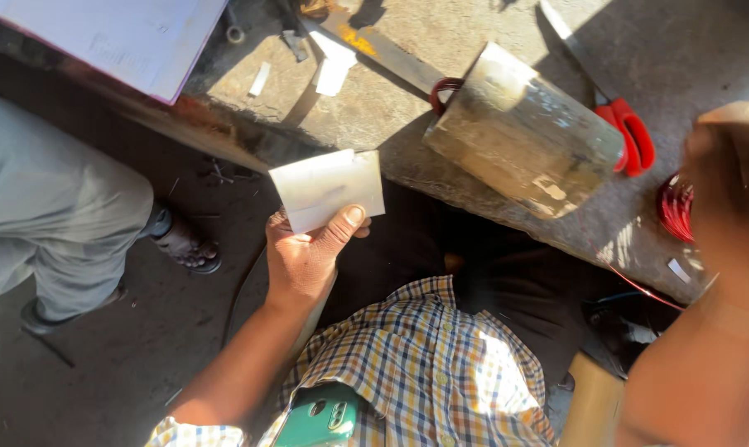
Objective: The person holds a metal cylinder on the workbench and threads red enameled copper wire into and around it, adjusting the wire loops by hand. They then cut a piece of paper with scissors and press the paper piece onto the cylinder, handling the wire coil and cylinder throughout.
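Concrete slab [507, 33] bearing a metal cylinder [523, 132] on its side, contents unseen; my left hand [304, 261] pinches a white card [329, 189]; right hand [734, 190] blurred, grip indeterminable.

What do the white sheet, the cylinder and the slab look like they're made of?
Sheet: likely thin paper or card, matte, flat and stiff in the left hand. Cylinder: seemingly metal, dull grey, tarnished sheen. Slab: rough stone or concrete, gritty.

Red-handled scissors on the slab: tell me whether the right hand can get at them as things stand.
Probably yes. The right hand hangs blurred just beside the red-handled scissors, nothing between them; the metal cylinder lies on their other side.
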`<action>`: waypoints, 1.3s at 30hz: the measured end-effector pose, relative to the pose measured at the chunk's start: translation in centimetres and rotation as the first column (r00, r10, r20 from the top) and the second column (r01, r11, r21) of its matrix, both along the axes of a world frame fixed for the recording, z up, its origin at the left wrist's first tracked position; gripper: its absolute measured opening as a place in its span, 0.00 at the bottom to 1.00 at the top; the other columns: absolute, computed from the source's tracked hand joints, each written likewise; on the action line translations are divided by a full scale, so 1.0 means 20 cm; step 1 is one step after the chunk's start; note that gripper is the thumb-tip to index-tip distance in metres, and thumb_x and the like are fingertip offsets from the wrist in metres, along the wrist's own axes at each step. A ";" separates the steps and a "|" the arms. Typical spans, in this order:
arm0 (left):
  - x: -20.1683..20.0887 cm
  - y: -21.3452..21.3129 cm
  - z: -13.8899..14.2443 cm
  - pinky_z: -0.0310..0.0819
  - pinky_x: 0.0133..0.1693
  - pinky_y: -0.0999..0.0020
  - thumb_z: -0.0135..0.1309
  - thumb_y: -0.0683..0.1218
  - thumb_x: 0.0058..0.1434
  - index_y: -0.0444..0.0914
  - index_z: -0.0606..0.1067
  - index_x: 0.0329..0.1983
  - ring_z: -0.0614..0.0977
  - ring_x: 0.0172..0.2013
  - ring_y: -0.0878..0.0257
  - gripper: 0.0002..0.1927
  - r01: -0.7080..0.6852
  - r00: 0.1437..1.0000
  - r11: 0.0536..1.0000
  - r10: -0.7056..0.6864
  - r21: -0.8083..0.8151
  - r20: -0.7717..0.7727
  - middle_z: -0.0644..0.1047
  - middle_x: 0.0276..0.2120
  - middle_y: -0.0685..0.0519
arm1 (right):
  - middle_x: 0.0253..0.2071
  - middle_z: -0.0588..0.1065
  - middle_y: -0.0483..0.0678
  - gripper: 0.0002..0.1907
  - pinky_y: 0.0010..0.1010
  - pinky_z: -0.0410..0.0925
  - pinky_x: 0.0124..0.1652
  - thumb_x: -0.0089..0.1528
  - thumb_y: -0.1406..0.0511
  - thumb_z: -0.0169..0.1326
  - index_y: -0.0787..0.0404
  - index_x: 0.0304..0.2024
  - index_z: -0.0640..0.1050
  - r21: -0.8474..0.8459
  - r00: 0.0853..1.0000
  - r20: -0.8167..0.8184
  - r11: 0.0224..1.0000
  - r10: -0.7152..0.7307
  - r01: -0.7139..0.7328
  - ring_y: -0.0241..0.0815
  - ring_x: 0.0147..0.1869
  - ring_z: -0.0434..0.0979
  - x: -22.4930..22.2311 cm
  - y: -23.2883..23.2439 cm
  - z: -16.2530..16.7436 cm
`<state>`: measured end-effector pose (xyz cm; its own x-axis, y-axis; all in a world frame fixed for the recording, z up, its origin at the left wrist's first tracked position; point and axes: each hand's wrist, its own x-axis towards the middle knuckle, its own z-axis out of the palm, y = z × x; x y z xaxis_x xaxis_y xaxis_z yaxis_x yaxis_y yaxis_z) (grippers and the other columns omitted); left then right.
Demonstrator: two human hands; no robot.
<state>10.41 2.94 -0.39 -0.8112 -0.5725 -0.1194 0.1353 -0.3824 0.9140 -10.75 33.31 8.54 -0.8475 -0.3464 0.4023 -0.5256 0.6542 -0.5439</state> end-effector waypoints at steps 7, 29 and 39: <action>-0.08 0.01 0.02 0.85 0.41 0.65 0.60 0.39 0.66 0.29 0.81 0.43 0.85 0.35 0.63 0.07 0.062 0.998 0.997 -0.063 -0.036 -0.018 0.83 0.35 0.48 | 0.34 0.80 0.63 0.18 0.45 0.72 0.41 0.58 0.63 0.67 0.64 0.48 0.85 0.643 0.993 0.120 0.764 -0.019 -0.063 0.57 0.36 0.81 -0.61 0.18 -0.44; -0.27 0.03 -0.02 0.83 0.41 0.68 0.58 0.40 0.69 0.29 0.79 0.46 0.83 0.37 0.66 0.07 -0.002 0.974 1.000 -0.005 -0.029 -0.226 0.82 0.37 0.49 | 0.42 0.74 0.53 0.35 0.26 0.66 0.27 0.59 0.50 0.61 0.72 0.55 0.73 -0.707 0.151 0.702 0.706 0.696 0.034 0.39 0.37 0.76 0.60 -0.16 -0.40; -0.34 0.09 -0.07 0.84 0.45 0.65 0.57 0.36 0.68 0.29 0.76 0.51 0.85 0.44 0.63 0.10 -0.008 0.965 0.995 0.034 0.099 -0.261 0.82 0.44 0.48 | 0.36 0.74 0.48 0.32 0.21 0.63 0.25 0.61 0.51 0.60 0.72 0.54 0.74 -0.599 0.209 0.755 0.784 0.621 -0.163 0.33 0.35 0.74 0.56 -0.38 -0.52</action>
<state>3.68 4.72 -1.69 -0.8094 -0.5859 0.0403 0.3738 -0.4609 0.8049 0.41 25.77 -1.95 -0.5086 -0.7969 -0.3261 0.3084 0.1851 -0.9331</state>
